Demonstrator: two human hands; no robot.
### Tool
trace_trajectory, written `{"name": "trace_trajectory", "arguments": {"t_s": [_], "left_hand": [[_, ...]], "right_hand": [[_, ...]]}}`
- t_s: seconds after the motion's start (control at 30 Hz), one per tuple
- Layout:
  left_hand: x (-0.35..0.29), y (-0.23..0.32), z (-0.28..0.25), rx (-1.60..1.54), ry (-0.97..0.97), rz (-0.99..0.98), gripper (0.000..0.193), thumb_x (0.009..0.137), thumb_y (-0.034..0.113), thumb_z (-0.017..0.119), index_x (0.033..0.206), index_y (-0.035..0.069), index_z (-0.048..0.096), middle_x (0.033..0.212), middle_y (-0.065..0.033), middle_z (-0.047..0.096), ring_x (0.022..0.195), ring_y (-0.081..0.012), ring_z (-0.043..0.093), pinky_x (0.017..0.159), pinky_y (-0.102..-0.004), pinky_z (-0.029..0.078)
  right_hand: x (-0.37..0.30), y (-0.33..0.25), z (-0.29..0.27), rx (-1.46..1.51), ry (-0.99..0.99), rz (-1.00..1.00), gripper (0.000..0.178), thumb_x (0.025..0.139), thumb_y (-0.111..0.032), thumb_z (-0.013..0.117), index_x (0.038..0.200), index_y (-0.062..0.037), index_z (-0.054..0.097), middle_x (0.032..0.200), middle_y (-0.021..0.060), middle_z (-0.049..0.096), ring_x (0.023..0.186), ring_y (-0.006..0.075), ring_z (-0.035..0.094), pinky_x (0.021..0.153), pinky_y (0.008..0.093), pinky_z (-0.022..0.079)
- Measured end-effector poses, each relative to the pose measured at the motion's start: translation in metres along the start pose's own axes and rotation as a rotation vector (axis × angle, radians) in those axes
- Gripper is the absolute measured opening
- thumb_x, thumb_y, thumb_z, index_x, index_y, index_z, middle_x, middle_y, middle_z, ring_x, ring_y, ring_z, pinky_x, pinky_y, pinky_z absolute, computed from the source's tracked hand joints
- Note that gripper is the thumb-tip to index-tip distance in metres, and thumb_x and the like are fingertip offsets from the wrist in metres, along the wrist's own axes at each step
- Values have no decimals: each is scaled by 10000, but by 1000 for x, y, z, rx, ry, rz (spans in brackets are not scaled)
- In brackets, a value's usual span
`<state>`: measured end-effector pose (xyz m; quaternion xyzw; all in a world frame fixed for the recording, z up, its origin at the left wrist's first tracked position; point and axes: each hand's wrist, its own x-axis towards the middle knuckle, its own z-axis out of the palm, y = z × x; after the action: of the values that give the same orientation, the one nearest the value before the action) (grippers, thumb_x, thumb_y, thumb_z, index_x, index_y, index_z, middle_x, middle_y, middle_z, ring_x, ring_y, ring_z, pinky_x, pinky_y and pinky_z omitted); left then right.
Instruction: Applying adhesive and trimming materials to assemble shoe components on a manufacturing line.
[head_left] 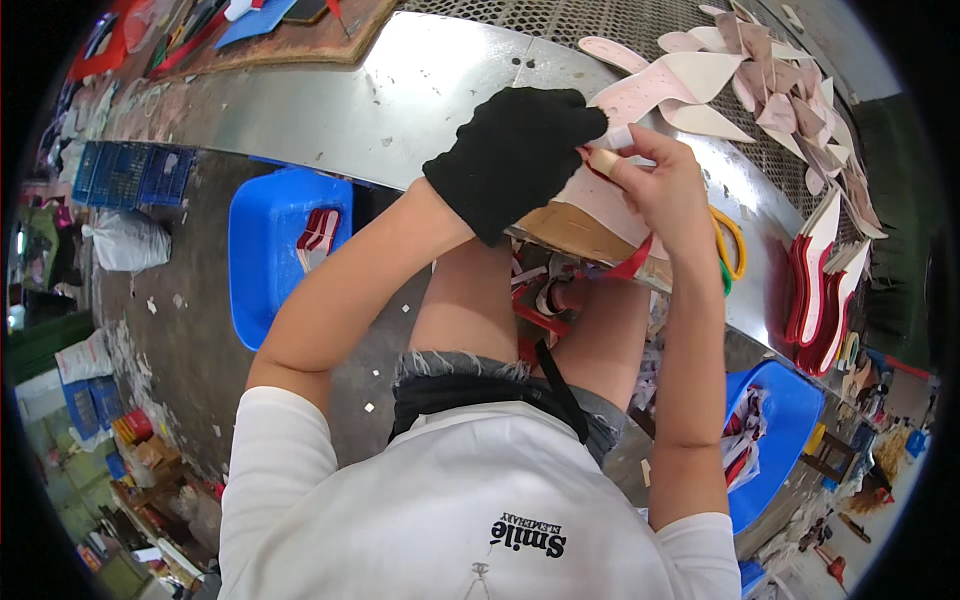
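Observation:
My left hand, in a black knitted glove, has its fingers curled shut at the metal table's near edge. Against its fingertips my bare right hand pinches thumb to forefinger. Beige wrapping covers that thumb, white wrapping the forefinger. A sliver of a red-edged piece shows between the hands; most of it is hidden by the fingers. Beneath my right hand a red strip hangs over the edge beside a brown board. Just beyond the hands lie pale pink, sole-shaped pieces.
Scissors with yellow handles lie right of my right wrist. Red-and-white stacked pieces and a pale pile are farther right. Blue bins stand at left and right. A wooden board with tools sits far left.

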<state>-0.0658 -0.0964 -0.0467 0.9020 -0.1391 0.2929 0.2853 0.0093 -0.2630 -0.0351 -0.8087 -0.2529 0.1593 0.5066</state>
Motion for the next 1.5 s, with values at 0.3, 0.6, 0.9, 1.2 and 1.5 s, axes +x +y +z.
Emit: {"name": "trace_trajectory", "arguments": {"t_s": [0.3, 0.6, 0.9, 1.2, 1.5], "left_hand": [[-2, 1, 6, 94, -157, 78, 179, 671, 49, 645, 847, 73, 625, 940, -75, 595, 787, -281, 619, 647, -372, 497], [5, 6, 12, 108, -264, 102, 160, 703, 109, 659, 859, 85, 631, 957, -99, 591, 808, -284, 617, 669, -384, 514], [21, 8, 30, 144, -141, 217, 238, 684, 169, 723, 901, 90, 662, 923, -83, 622, 851, -273, 621, 665, -366, 516], [13, 12, 29, -14, -272, 146, 253, 690, 172, 747, 890, 53, 647, 776, -93, 597, 676, -268, 599, 593, -352, 480], [3, 35, 34, 246, -294, 288, 211, 688, 240, 725, 834, 117, 636, 864, -15, 574, 793, -222, 556, 607, -341, 470]], "right_hand": [[-27, 23, -12, -14, 115, 112, 173, 732, -94, 727, 875, -2, 700, 699, 51, 609, 603, 76, 512, 544, 244, 404], [-37, 9, 10, -572, 213, -276, 81, 713, -37, 635, 778, 9, 617, 791, 168, 579, 704, 382, 578, 658, 436, 466], [-19, 3, -42, -14, -348, 334, 184, 788, -108, 647, 917, 21, 630, 734, 92, 652, 638, 197, 621, 604, 297, 481], [-62, 37, -70, -210, -30, -52, 200, 676, -61, 713, 854, 17, 664, 744, 73, 591, 643, 136, 558, 589, 271, 445], [-61, 62, -70, -393, 63, -476, 177, 689, -39, 726, 849, 3, 663, 797, 48, 559, 647, 150, 526, 563, 245, 401]]}}
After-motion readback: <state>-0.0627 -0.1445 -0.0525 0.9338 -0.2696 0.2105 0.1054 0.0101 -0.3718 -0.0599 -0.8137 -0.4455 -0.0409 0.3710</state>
